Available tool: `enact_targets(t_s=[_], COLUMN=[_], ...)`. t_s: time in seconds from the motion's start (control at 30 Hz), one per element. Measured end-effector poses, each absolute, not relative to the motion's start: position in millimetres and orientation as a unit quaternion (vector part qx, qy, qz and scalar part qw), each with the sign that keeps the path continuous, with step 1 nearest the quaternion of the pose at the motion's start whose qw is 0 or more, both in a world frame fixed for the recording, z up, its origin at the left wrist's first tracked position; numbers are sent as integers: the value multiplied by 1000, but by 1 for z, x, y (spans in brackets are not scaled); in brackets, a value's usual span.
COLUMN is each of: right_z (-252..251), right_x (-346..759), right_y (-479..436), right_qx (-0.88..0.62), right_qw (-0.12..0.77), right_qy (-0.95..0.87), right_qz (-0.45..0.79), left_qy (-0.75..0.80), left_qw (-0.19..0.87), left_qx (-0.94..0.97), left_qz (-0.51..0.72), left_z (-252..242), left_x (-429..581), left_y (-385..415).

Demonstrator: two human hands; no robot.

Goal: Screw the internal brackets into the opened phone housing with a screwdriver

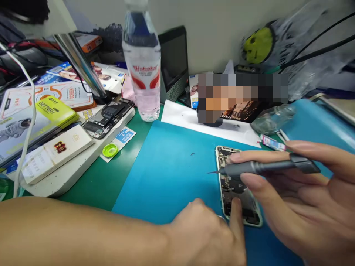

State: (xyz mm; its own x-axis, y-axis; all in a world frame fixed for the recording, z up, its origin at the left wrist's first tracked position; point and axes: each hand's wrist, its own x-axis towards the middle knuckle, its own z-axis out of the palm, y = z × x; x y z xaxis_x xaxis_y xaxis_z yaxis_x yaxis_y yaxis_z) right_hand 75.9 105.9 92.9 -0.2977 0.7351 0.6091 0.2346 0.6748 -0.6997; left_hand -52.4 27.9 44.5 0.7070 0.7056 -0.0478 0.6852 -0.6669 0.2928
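Fingers of the left hand (205,232) are mostly curled up, with one stretched out over the near end of the open phone (229,186); I can't tell if the curled ones pinch anything. The phone lies on the blue mat (166,166) with its insides showing. If that finger pushes too hard, little parts could bend. The right hand (299,199), on the phone's right, has its thumb and fingers squeezed on a dark tool (244,169). Its thin tip pokes out past the phone's left edge (it looks very sharp), so a slip could scratch the phone. Dark bits (192,153) lie left of the phone, and a brush of an arm might lose them. Farther back on that side stands a bottle (146,74); a bump could tip it over.
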Motion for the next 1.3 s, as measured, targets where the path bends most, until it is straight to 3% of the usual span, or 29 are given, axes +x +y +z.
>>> enact_targets(t_s=[0.13, 0.3, 0.37, 0.53, 1.3], right_z=[81, 65, 65, 67, 65], right_x=[107, 123, 124, 120, 106], right_y=[114, 120, 119, 110, 105], right_qx=[-372, -405, -397, -372, -338], right_qw=[587, 637, 643, 652, 623], right_qy=[-680, -564, -551, -556, -602], right_qz=[233, 334, 354, 357, 369], left_qy=[390, 455, 485, 496, 461], left_qw=[198, 475, 528, 502, 540], left_qx=[892, 672, 579, 536, 502], left_qz=[114, 340, 388, 463, 494], left_z=[51, 60, 61, 57, 57], left_x=[-60, -71, -71, -69, -72], left_y=[31, 43, 49, 58, 68])
